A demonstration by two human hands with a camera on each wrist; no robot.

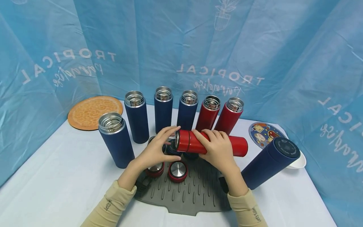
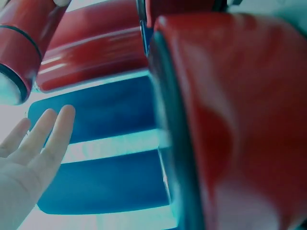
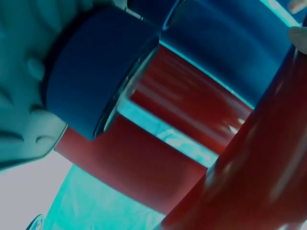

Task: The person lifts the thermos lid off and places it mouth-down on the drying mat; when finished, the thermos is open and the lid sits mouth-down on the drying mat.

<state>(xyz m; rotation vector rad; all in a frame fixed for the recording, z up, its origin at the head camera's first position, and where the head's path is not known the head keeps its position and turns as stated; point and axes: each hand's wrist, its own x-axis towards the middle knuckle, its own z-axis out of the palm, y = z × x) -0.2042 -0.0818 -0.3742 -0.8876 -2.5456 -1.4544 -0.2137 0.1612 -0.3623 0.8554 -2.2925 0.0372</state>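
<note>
A red thermos bottle (image 1: 238, 146) lies sideways in the air above the grey mat, its band and metal-rimmed end facing left. My right hand (image 1: 218, 149) grips it around the middle. Beside that left end is my left hand (image 1: 154, 149), fingers straight and spread; in the left wrist view the hand (image 2: 24, 177) is apart from the bottle (image 2: 21, 38). Below, two red caps (image 1: 177, 171) sit on the mat with silver insides up. Dark blue caps (image 3: 100, 67) stand behind them, partly hidden by the hands and bottle.
Uncapped blue bottles (image 1: 114, 142) and two uncapped red bottles (image 1: 229, 116) stand in an arc behind the grey mat (image 1: 184, 201). At right are a dark-topped blue bottle (image 1: 263, 167), a patterned round mat (image 1: 255, 138) and a white dish (image 1: 300, 162). An orange round mat (image 1: 93, 112) lies back left.
</note>
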